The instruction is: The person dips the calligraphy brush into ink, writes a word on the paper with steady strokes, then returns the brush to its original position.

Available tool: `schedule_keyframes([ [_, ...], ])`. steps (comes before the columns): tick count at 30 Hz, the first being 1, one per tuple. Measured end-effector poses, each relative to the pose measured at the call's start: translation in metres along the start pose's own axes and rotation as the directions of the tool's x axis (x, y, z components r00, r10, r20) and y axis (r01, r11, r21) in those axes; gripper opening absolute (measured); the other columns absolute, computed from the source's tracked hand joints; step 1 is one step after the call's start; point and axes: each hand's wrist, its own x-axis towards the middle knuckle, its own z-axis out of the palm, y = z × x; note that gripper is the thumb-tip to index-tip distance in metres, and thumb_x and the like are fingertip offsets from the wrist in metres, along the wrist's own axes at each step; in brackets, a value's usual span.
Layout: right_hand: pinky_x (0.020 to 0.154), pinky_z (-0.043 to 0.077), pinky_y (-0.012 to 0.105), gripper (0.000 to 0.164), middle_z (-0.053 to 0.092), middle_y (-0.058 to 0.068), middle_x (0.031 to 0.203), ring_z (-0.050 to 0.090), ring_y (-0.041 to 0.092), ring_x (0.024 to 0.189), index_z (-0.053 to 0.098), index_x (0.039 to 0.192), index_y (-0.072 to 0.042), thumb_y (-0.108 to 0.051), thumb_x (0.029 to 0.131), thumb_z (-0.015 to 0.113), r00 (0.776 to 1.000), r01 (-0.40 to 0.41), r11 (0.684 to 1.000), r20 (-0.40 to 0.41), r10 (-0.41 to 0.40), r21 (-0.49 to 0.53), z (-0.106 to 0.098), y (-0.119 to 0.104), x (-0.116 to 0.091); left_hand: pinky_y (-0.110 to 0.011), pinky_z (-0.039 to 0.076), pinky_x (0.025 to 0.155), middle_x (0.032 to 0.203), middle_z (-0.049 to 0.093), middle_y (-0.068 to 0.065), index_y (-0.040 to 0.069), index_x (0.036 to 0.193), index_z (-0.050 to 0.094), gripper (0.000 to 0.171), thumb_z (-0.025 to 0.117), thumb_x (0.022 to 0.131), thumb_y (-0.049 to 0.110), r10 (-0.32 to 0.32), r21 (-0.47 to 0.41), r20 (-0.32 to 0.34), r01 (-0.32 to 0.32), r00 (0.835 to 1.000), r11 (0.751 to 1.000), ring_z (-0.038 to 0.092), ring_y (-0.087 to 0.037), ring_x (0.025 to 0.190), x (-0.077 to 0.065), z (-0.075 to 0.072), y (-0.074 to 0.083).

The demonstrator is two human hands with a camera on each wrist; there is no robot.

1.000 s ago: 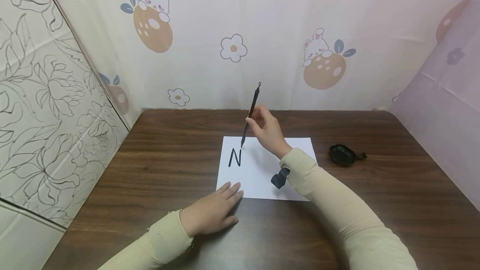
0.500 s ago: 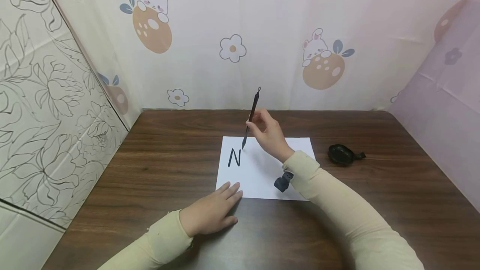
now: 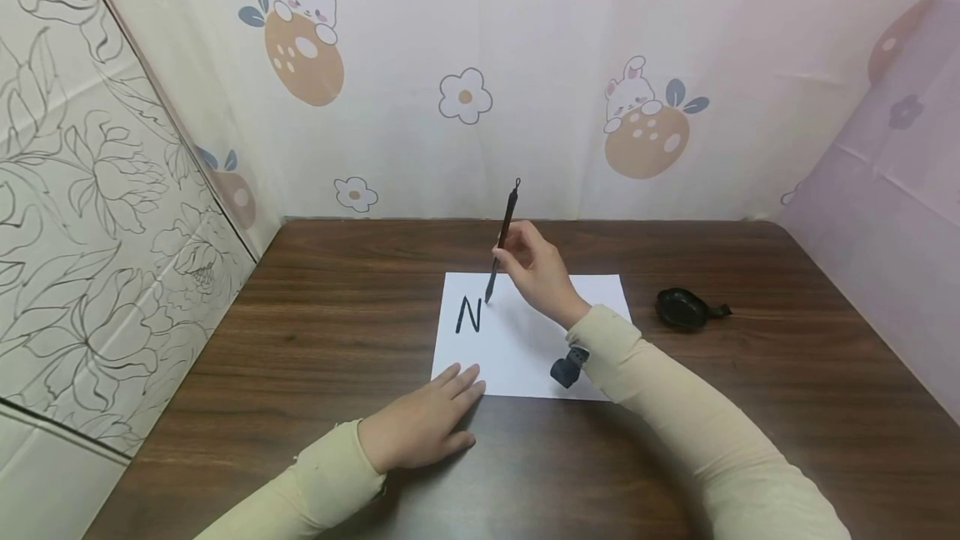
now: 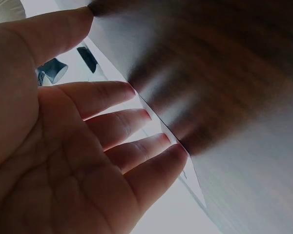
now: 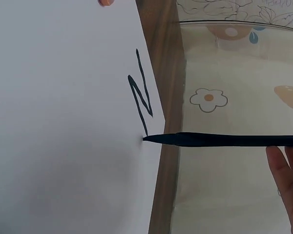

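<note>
My right hand [image 3: 538, 275] pinches a slim dark writing brush [image 3: 506, 219] between thumb and fingers, its loop end up and its bristle end down. In the right wrist view the brush [image 5: 224, 140] points its tip at the paper, just beside a black letter N [image 5: 140, 97]; touching or barely above, I cannot tell. The white sheet of paper [image 3: 517, 357] lies flat on the table, with the N near its upper left. On the sheet's lower left edge rest the fingers of my left hand [image 3: 422, 425], spread flat with the palm down.
To the right of the paper sits a small black dish with a short handle [image 3: 682, 309]. The brown wooden table [image 3: 337, 298] backs onto a patterned curtain [image 3: 540, 40]. A dark wrist camera [image 3: 567, 367] hangs under my right wrist.
My right hand and the brush have come slightly nearer and lower, shifting the tip from the N's top right end to just right of it. The left hand stays put.
</note>
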Motion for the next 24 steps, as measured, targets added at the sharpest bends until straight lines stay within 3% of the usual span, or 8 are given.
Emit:
schedule_keyframes([
  [10, 0.080, 0.058, 0.038, 0.023, 0.063, 0.006, 0.098, 0.065, 0.019, 0.095, 0.054, 0.118, -0.012, -0.016, 0.097, 0.062, 0.999, -0.027, 1.000, 0.017, 0.027, -0.002, -0.0003, -0.0024, -0.0037, -0.045, 0.034, 0.118, 0.158, 0.035, -0.012, 0.006, 0.147, 0.043, 0.063, 0.061, 0.094, 0.034, 0.000, -0.003, -0.003, 0.000, 1.000, 1.000, 0.032, -0.035, 0.146, 0.0004, 0.0006, -0.0009],
  [24, 0.074, 0.059, 0.026, 0.025, 0.061, 0.005, 0.094, 0.064, 0.017, 0.087, 0.054, 0.119, -0.010, -0.014, 0.096, 0.062, 0.999, -0.009, 1.000, 0.041, 0.009, 0.004, -0.0032, -0.0036, -0.0099, -0.045, 0.033, 0.118, 0.159, 0.034, -0.011, 0.007, 0.148, 0.042, 0.063, 0.061, 0.095, 0.035, -0.014, -0.011, 0.009, 0.014, 1.000, 1.000, 0.031, -0.034, 0.147, 0.0006, 0.0004, -0.0002],
])
